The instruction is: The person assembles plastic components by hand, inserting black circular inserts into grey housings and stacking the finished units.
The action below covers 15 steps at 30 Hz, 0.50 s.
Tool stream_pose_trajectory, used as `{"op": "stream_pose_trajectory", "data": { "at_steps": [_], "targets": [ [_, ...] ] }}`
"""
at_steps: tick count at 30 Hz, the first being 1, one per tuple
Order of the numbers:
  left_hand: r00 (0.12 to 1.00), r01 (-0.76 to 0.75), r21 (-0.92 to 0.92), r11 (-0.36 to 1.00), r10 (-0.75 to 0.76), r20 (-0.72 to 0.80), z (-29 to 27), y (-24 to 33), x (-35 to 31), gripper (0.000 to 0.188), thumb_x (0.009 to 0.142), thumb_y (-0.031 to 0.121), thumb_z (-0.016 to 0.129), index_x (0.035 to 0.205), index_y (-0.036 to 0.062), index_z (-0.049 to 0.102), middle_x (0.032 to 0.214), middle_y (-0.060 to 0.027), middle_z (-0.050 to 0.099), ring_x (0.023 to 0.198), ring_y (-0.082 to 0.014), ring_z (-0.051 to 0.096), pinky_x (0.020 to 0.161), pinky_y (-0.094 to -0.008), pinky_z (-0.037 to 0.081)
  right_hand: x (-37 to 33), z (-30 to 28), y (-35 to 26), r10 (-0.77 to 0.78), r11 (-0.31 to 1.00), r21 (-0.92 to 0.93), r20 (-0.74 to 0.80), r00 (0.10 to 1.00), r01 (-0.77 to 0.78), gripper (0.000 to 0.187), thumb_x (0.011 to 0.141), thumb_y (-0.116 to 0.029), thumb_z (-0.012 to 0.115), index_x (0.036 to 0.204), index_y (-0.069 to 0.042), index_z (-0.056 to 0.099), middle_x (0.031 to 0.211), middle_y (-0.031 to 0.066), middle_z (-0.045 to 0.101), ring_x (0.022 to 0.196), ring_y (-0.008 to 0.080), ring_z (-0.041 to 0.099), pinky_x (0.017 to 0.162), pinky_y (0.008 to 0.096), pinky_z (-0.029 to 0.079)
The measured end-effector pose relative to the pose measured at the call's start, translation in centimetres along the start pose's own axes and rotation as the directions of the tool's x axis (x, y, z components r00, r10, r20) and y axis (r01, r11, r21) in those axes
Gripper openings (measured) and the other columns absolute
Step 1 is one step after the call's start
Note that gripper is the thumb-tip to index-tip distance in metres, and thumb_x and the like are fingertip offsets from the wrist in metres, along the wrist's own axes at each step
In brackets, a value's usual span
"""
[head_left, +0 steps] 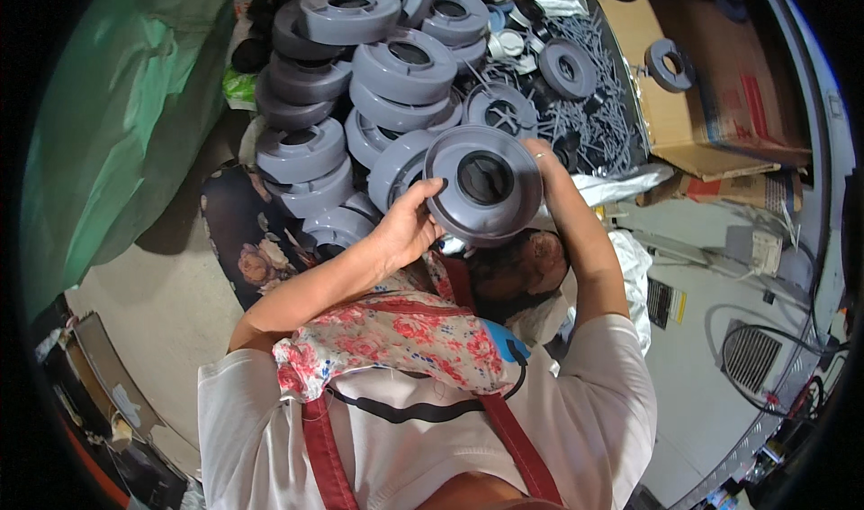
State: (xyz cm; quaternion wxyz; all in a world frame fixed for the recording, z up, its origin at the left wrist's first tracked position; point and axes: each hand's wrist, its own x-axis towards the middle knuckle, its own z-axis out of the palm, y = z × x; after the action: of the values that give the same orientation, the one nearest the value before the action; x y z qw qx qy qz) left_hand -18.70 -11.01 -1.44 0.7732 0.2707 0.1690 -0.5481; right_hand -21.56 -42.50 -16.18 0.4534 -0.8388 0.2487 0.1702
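Both hands hold one grey plastic spool (484, 184) up in front of the chest. The left hand (407, 226) has its fingers (430, 189) clamped on the spool's left rim, and the right hand (549, 172) has its fingers curled round the right rim. Behind it, stacks of grey spools (360, 78) crowd the floor beside a heap of thin grey sticks (594, 105). An open cardboard box (720, 87) lies to the right, a green plastic sheet (117, 123) to the left, and a floral cushion (247, 240) sits on the pale concrete floor (162, 303).
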Motion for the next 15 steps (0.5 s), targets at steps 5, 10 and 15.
{"op": "stream_pose_trajectory", "data": {
  "at_steps": [5,10,15],
  "targets": [
    [0.995,-0.095,0.071,0.993,0.096,-0.011,1.0,2.1,-3.3,0.044,0.086,0.029,0.052,0.12,0.0002,0.045,0.117,-0.0127,0.053,0.108,-0.0239,0.053,0.095,-0.0418,0.041,-3.5,-4.6,-7.9,0.313,0.788,0.61,-0.286,0.906,-0.08,0.028,0.066,-0.019,0.073,0.072,0.0,0.054,0.061,0.0063,0.052,0.046,0.0165,0.047,0.04,0.0302,0.039],
    [0.983,-0.13,0.345,0.929,0.076,0.166,0.2,3.0,-6.2,0.039,0.087,0.024,0.053,0.113,-0.0035,0.048,0.107,-0.0124,0.056,0.098,-0.0175,0.055,0.085,-0.0317,0.045,-9.6,-11.0,-13.5,-0.603,0.491,-0.857,-0.466,0.647,-0.159,0.045,0.058,-0.025,0.079,0.084,-0.004,0.049,0.084,0.0148,0.056,0.083,0.0336,0.054,0.068,0.0443,0.046],
    [0.981,-0.162,0.415,0.895,0.1,0.167,0.1,4.0,-8.7,0.042,0.085,0.028,0.057,0.11,-0.004,0.048,0.101,-0.0099,0.056,0.092,-0.0164,0.056,0.083,-0.0314,0.046,-11.0,-12.2,-17.2,-0.263,0.81,-0.52,-0.736,0.624,-0.272,0.044,0.061,-0.028,0.079,0.088,-0.002,0.056,0.089,0.017,0.061,0.085,0.0384,0.056,0.074,0.0424,0.045]
  ]
}}
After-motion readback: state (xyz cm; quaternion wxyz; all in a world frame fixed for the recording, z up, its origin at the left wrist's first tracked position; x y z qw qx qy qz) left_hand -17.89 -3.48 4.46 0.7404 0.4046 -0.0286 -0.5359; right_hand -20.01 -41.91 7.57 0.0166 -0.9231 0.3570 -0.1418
